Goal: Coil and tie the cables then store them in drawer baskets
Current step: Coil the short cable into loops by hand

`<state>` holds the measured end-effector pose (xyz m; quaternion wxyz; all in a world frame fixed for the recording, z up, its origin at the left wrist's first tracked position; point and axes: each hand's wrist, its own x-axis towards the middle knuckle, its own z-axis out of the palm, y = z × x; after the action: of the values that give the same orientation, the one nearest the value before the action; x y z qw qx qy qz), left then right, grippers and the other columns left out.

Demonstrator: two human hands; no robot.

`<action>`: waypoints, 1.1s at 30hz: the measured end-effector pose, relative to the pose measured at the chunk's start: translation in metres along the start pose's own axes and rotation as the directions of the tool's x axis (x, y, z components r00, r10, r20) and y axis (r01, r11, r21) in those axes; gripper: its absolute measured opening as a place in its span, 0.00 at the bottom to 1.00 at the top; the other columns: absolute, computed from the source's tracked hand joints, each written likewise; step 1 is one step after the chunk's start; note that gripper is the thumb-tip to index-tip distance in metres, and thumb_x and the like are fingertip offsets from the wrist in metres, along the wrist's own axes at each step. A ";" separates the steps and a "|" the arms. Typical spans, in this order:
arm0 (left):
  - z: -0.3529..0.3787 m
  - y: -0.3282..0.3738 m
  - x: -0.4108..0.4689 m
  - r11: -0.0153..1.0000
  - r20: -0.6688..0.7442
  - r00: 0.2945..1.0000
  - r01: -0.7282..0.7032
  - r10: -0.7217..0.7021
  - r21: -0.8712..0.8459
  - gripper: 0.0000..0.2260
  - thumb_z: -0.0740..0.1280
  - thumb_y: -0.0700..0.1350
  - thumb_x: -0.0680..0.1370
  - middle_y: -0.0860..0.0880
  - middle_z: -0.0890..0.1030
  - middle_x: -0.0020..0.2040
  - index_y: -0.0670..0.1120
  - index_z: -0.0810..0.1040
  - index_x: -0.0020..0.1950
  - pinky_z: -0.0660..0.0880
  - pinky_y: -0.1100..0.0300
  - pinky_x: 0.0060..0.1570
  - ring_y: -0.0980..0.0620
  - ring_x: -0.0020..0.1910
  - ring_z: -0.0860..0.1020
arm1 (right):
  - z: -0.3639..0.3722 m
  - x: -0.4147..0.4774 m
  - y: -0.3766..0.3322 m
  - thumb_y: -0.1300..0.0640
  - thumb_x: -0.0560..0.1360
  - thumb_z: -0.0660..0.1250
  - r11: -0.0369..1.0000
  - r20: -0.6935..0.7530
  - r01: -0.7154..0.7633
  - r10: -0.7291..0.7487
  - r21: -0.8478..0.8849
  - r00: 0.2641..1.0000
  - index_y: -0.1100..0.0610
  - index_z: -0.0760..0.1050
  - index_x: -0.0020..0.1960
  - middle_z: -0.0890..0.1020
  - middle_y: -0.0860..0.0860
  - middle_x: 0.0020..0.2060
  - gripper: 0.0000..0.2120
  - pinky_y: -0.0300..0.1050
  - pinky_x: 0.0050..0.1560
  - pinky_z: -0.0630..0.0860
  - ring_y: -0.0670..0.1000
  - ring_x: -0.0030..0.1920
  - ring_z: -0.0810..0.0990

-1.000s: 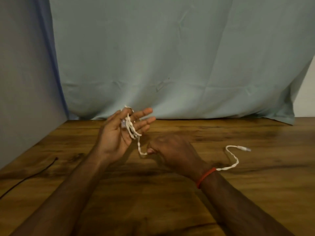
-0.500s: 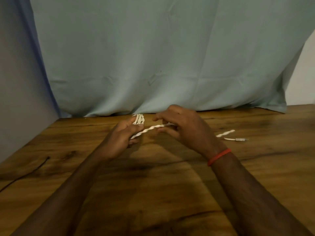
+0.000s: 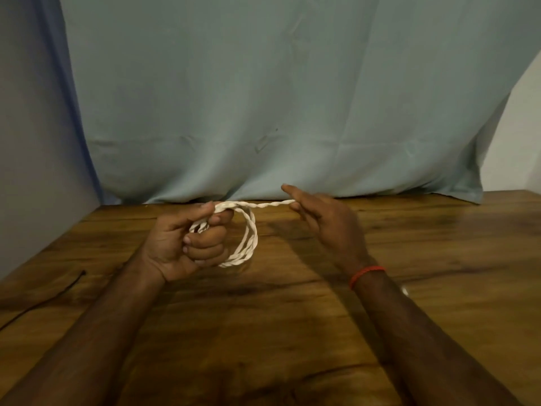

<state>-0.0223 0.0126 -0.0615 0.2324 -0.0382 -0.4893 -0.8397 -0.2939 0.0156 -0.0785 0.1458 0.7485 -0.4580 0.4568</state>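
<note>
At the far left of my feed I see a thin black cord (image 3: 44, 300) lying on the wooden table (image 3: 292, 332). It runs off the left edge, well apart from both hands. Behind it a grey wall (image 3: 26, 142) meets a pale blue curtain (image 3: 263, 98) that hangs down to the table's back edge.

Next comes the left hand (image 3: 187, 244), held above the table with its palm turned towards me. Its fingers are curled tight round one side of the white cable (image 3: 250, 238), and the thumb presses down on the strands where they cross the top of the fist. The cable is twisted and forms a few round loops that hang free on the right side of the fist, over the wood. I cannot tell whether the lowest loop touches the table.

From the top of the coil a single straight run of cable stretches across to the right hand (image 3: 328, 227). That hand pinches it between thumb and fingers, with the forefinger pointing out over it. The rest of the cable is hidden behind that hand. A red band (image 3: 367, 275) sits round the right wrist.
</note>
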 end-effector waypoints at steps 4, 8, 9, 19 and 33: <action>0.002 -0.002 -0.003 1.000 -0.026 1.000 -0.012 0.013 0.005 0.12 0.54 0.45 0.85 0.53 0.57 0.27 0.39 0.72 0.52 0.59 0.57 0.33 0.56 0.23 0.55 | 0.015 -0.005 -0.021 0.42 0.84 0.53 0.994 0.068 -0.098 0.101 -0.040 0.993 0.42 0.68 0.75 0.76 0.43 0.36 0.21 0.36 0.33 0.60 0.46 0.38 0.74; 0.005 -0.001 0.001 0.993 -0.050 0.992 -0.118 0.117 -0.017 0.13 0.54 0.46 0.86 0.52 0.60 0.28 0.37 0.72 0.56 0.59 0.57 0.34 0.56 0.23 0.55 | 0.016 -0.003 -0.031 0.42 0.84 0.53 0.985 0.092 -0.140 0.149 -0.100 0.985 0.45 0.73 0.71 0.84 0.50 0.41 0.20 0.43 0.32 0.65 0.51 0.41 0.81; 0.004 0.000 0.003 0.986 -0.057 0.985 -0.165 0.163 -0.032 0.13 0.54 0.47 0.86 0.52 0.62 0.29 0.38 0.71 0.56 0.59 0.57 0.34 0.56 0.22 0.57 | 0.018 -0.004 -0.033 0.43 0.84 0.53 0.986 0.131 -0.127 0.142 -0.110 0.981 0.47 0.74 0.70 0.84 0.51 0.41 0.19 0.44 0.33 0.68 0.53 0.40 0.81; -0.003 0.000 0.016 0.797 -0.601 0.537 -0.500 0.592 0.339 0.13 0.54 0.51 0.85 0.44 0.82 0.63 0.49 0.72 0.46 0.81 0.54 0.54 0.45 0.62 0.81 | 0.019 -0.016 -0.070 0.57 0.84 0.58 0.899 0.639 0.382 -0.166 -0.216 0.751 0.58 0.54 0.79 0.80 0.58 0.51 0.26 0.49 0.38 0.67 0.59 0.46 0.80; -0.014 -0.024 0.018 0.072 -0.231 0.611 0.273 0.757 0.959 0.17 0.58 0.54 0.82 0.52 0.84 0.47 0.39 0.69 0.57 0.77 0.49 0.45 0.50 0.41 0.83 | -0.003 -0.001 -0.065 0.50 0.81 0.62 0.903 0.081 0.415 -0.425 0.115 0.902 0.50 0.82 0.56 0.83 0.48 0.43 0.11 0.43 0.31 0.74 0.50 0.37 0.80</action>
<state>-0.0460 0.0043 -0.0824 0.5263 0.3636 -0.7501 -0.1678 -0.2427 0.0528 -0.0645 0.1808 0.8585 -0.2706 0.3962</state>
